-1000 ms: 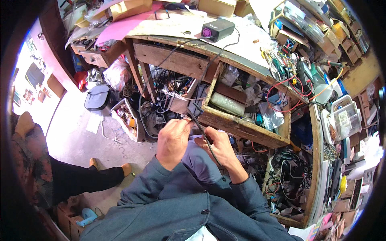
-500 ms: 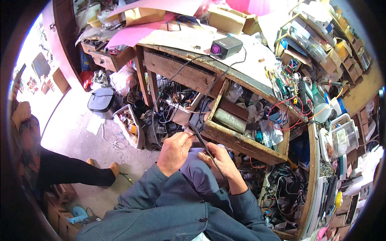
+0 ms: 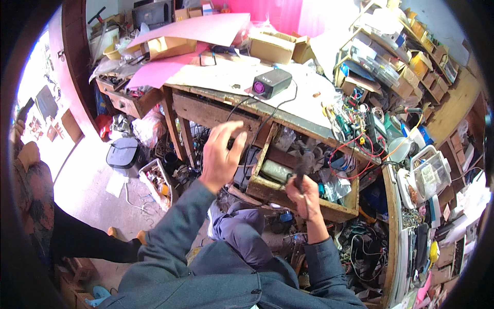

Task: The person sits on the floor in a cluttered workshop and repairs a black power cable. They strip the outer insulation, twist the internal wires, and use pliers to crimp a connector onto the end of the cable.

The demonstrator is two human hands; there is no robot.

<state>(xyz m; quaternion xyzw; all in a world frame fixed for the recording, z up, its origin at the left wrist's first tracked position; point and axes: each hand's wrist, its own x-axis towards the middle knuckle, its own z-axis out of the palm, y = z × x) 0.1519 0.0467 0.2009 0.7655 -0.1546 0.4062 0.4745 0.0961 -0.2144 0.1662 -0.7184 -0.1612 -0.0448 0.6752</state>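
My left hand (image 3: 222, 157) is raised in front of the workbench, fingers apart and holding nothing. Two dark cables hang from the bench edge close to it. My right hand (image 3: 304, 198) is closed around a slim dark object (image 3: 300, 172) that points upward; motion blurs it, and its kind does not show. Just behind that hand is the pulled-out wooden drawer (image 3: 329, 210), with a pale roll (image 3: 277, 171), plastic bags and small parts inside. On the bench stands a black box-shaped device (image 3: 272, 82) with a purple round front; a cable runs from it.
The wooden workbench (image 3: 206, 77) carries cardboard boxes (image 3: 272, 46) and pink sheets. Tangled wires and tools (image 3: 355, 129) crowd its right end. A black bin (image 3: 123, 154) and a white crate (image 3: 157, 180) stand on the floor. Another person's leg (image 3: 87, 237) is at the left.
My hands have separated: the left let go of the slim dark object and rose, opening. The right carried it right toward the drawer. The view has tilted up slightly.
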